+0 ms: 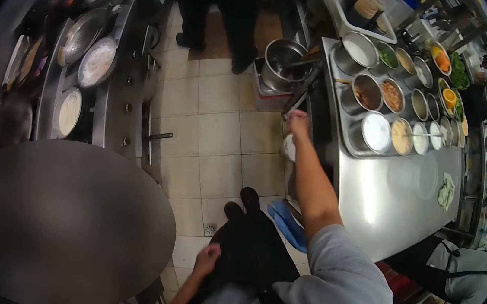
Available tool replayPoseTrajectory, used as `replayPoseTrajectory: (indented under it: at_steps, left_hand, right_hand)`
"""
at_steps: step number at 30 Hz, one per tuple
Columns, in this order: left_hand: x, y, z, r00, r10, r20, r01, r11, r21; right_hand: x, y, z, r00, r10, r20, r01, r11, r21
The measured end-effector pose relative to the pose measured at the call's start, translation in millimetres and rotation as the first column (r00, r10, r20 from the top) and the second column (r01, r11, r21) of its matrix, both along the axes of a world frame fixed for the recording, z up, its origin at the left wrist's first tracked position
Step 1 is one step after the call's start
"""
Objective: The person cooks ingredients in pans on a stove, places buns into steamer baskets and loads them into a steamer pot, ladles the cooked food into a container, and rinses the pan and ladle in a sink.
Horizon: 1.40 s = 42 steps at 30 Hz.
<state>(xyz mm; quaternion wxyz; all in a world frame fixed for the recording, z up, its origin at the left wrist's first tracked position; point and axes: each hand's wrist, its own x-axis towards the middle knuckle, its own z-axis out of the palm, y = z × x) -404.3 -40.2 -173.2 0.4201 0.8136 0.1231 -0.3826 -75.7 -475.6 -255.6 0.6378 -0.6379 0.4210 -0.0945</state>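
Note:
My right hand (297,124) reaches forward beside the left edge of the steel counter, low and close to the pot on the floor side. Its fingers are curled closed, and what they grip, if anything, is too small to make out. Just below it shows a white rounded thing (289,148), partly behind my forearm. My left hand (207,260) hangs near my dark apron (253,247), fingers curled in, with nothing seen in it. Nearest to the right hand stands a steel pot (274,74) with a utensil in it, resting on a container (267,99).
A steel tray (350,146) holds several tins of ingredients on the counter (371,198). Pans (98,61) line the stove at left, beside a large dark round surface (62,221). One person (213,2) stands ahead; another (465,273) bends at right. A blue cloth-like thing (287,224) hangs below the counter.

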Motion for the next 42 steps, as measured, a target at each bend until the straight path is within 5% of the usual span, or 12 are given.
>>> replayPoseTrajectory:
  at_steps: [3,5,7,10,18,24,25,27,36,38,40,42]
  left_hand:
    - [-72,65,-25,0.973,0.230,-0.009,-0.229,0.972,0.058]
    - [-165,140,-92,0.960,0.249,0.129,-0.271,0.942,0.197]
    - [-198,163,-69,0.971,0.235,0.039,-0.238,0.948,0.209]
    - [-199,153,-43,0.852,0.436,-0.289,-0.303,0.862,0.407]
    - [-215,152,-6,0.685,0.588,-0.429,-0.381,0.792,0.477]
    - [-332,156,-30,0.781,0.465,-0.418,-0.371,0.883,0.289]
    - [-299,130,-10,0.341,0.838,-0.427,-0.704,0.528,0.474]
    - [-291,118,-2,0.392,0.790,-0.472,-0.674,0.596,0.436]
    - [-463,144,-57,0.017,0.893,-0.450,-0.979,0.105,0.173]
    - [-398,128,16,0.536,0.757,0.375,-0.643,0.078,0.762]
    - [-421,185,3,0.535,0.719,0.444,-0.488,-0.165,0.857]
    - [-417,238,21,0.105,0.581,0.807,-0.835,-0.389,0.389]
  right_hand:
    - [52,-56,-32,0.974,-0.211,-0.085,0.112,0.768,-0.631]
    - [97,-133,-96,0.879,-0.023,-0.476,-0.343,0.662,-0.666]
    - [146,-210,-208,0.980,-0.201,0.004,0.188,0.912,-0.364]
    - [152,-248,-235,0.962,-0.262,0.072,0.269,0.955,-0.124]
    - [152,-314,-231,0.841,0.242,0.484,-0.220,0.970,-0.103]
    - [163,-215,-127,0.972,-0.123,0.200,0.094,0.985,0.146]
    - [148,-191,-102,0.965,-0.207,0.159,0.193,0.976,0.101]
    - [114,-167,-74,0.944,-0.308,0.117,0.280,0.937,0.209]
    - [-34,13,-17,0.806,0.487,-0.337,-0.199,0.759,0.620]
    - [-65,53,-31,0.771,0.454,-0.448,-0.102,0.781,0.617]
    - [-92,75,-59,0.775,0.410,-0.481,-0.096,0.829,0.551]
    - [-115,119,-32,0.706,0.524,-0.476,-0.277,0.824,0.495]
